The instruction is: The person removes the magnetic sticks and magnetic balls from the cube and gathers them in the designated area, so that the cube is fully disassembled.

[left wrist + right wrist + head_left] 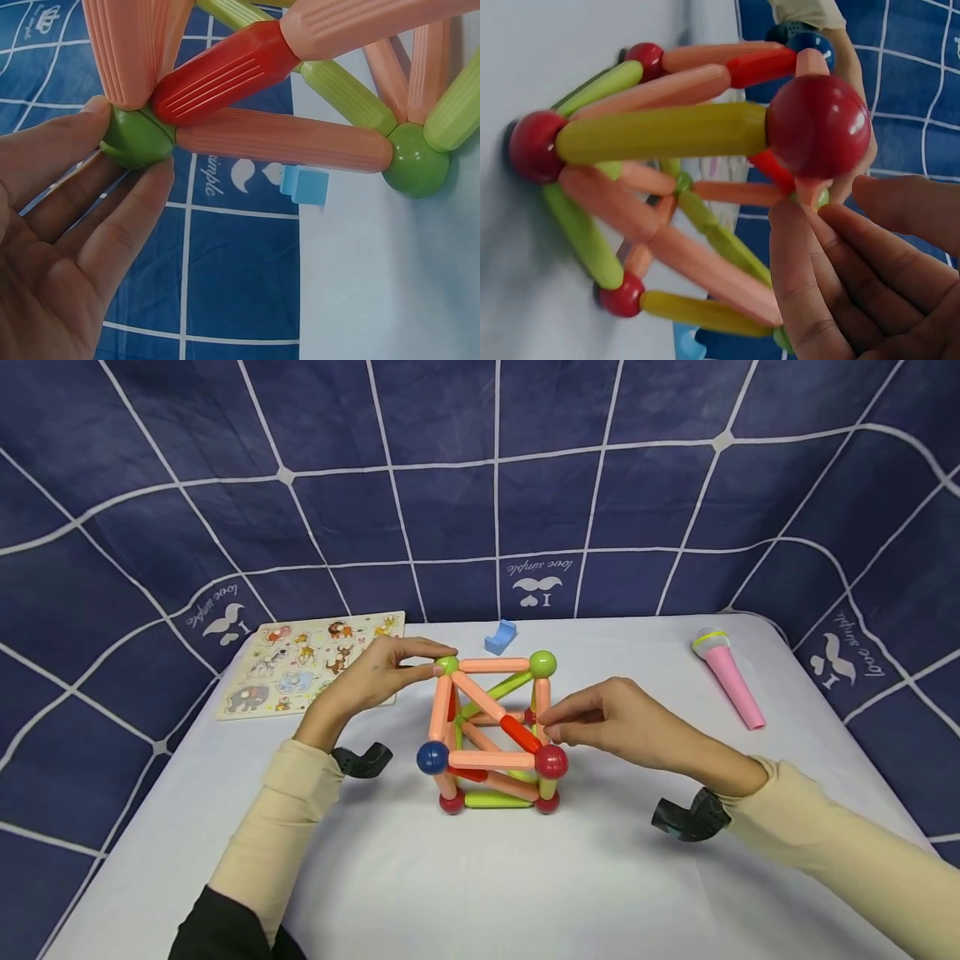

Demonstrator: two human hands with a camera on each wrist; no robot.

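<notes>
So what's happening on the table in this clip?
A person is working on a cube frame of magnetic sticks and balls that stands on a white table. The left hand pinches the green ball at the frame's top far-left corner. The right hand has its fingertips at a peach upright stick on the right side, just above the dark red ball. An animal puzzle board, a small blue block and a pink toy microphone lie untouched farther off.

Left hand (60,247) pinches green ball (135,139) joining rods (285,139).
</notes>
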